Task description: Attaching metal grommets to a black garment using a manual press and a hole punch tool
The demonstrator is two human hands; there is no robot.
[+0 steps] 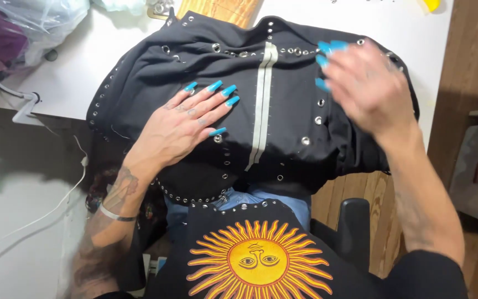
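A black garment (283,105) studded with silver eyelets and a pale centre stripe (262,105) lies over the front edge of a white table (78,77). My left hand (186,124) rests flat on its left half, fingers spread, long blue nails pointing right. My right hand (360,83) hovers blurred over the garment's right half, fingers apart, holding nothing. Below, a black cloth with a yellow sun print (258,260) covers my lap.
Clear plastic bags (23,22) with cloth sit at the table's back left. A white cable (56,207) hangs at the left. A wooden board (222,10) lies behind the garment. A black chair armrest (352,227) and wooden floor (471,66) are at the right.
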